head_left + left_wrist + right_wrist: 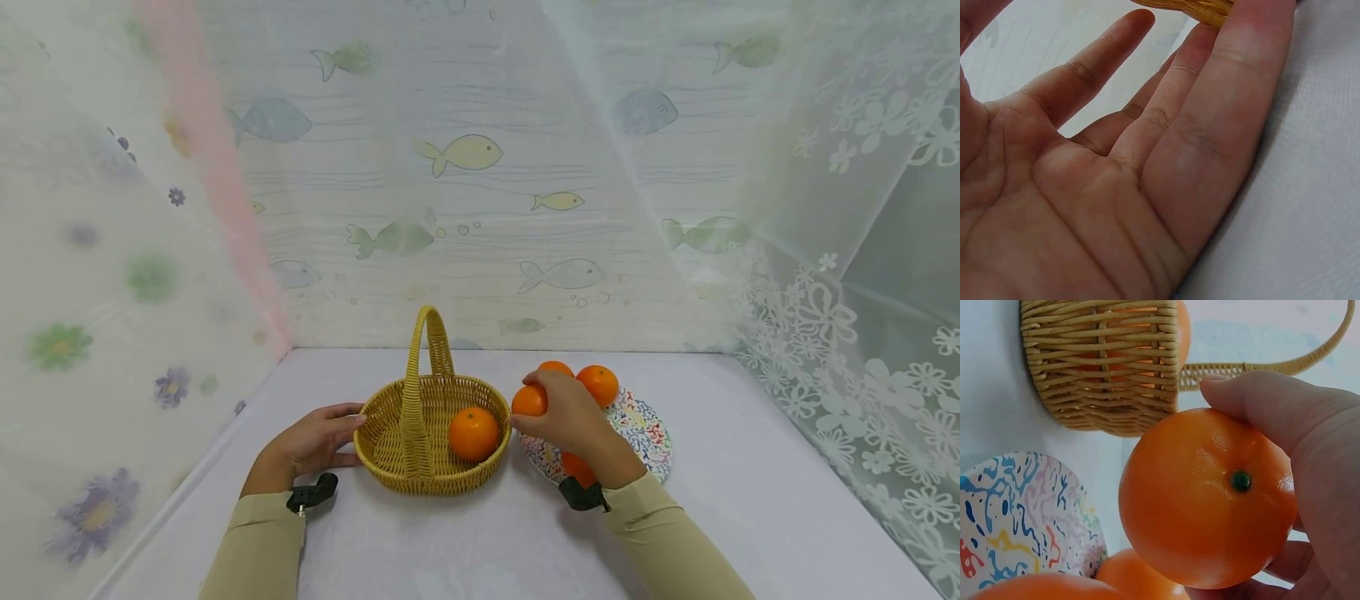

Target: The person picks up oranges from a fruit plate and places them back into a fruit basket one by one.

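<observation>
While our right hand point(568, 410) is gripping an orange point(1200, 500) just beside the wicker basket point(427, 486), near the patterned plate point(651, 427), our left hand point(321, 439) is touching the basket's rim, fingers mostly straight. We are judging this glossy fruit firm, light, maybe slippery, so we are preferring a hold around its widest part.

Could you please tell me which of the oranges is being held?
It is the orange just right of the basket, gripped by the right hand; no hand grips the one inside the basket or those at the plate.
</observation>
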Demonstrator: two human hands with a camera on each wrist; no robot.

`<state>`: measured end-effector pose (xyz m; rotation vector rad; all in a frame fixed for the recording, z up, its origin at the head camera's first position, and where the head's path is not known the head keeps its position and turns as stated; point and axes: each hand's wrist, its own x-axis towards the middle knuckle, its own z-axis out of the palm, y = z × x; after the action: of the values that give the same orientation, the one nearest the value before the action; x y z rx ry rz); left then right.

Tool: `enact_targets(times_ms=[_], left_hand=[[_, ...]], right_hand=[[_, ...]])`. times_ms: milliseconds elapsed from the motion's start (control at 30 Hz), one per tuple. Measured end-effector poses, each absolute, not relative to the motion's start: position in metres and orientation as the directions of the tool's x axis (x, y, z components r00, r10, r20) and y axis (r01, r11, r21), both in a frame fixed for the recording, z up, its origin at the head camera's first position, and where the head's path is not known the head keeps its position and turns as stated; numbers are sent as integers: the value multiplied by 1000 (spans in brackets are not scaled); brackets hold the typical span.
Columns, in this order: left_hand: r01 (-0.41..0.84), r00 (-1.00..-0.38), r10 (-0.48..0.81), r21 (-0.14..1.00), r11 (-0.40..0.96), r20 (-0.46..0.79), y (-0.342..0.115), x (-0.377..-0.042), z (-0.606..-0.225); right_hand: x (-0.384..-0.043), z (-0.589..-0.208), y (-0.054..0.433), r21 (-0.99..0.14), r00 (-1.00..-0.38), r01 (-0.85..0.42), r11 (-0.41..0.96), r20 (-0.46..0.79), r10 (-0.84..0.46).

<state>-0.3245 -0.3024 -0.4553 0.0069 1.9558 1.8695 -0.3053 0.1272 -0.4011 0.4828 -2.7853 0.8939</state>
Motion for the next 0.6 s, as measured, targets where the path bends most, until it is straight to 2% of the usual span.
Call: enact_targets(times_ms=[600], left_hand=[[-290, -905, 302, 954, 77, -299, -305, -328, -460]], right_hand=[[-303, -396, 121, -524, -902, -417, 742, 340, -266]])
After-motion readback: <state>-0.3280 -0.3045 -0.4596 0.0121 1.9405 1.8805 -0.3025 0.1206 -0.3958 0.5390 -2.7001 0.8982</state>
